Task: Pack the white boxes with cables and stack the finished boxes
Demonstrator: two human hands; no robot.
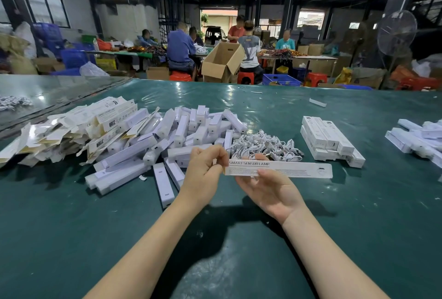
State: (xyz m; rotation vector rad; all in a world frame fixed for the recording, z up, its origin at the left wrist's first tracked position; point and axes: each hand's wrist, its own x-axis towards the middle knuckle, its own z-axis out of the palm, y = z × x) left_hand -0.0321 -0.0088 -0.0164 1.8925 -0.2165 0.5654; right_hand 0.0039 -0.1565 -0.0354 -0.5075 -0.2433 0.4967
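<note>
- Left hand [205, 171]: fingers curled close together, thumb and fingertips pinching the left end of the white box [287, 170]. The end flap is hidden by the fingers; cannot tell if it is closed.
- Right hand [270, 191]: palm up under the box, thumb on the near face, fingers curled up behind it. It grips the box's left part, just beside the left hand.
- Box: long and narrow, held roughly level above the green table [239, 246], long axis left to right, print "SMART SENSOR LAMP" facing the camera.
- Just behind the box: heap of coiled white cables [265, 144] on the table.
- Left of the cables, touching them: loose pile of white bar-shaped units [177, 136], lying at all angles.
- Farther left: heap of flat unfolded cartons [71, 128].
- Right of the cables, apart from them: neat stack of closed white boxes [327, 138], at least two layers.
- Far right edge: looser group of white boxes [416, 137].
- Background: people seated at tables, open cardboard carton [222, 61], standing fan [397, 33].
</note>
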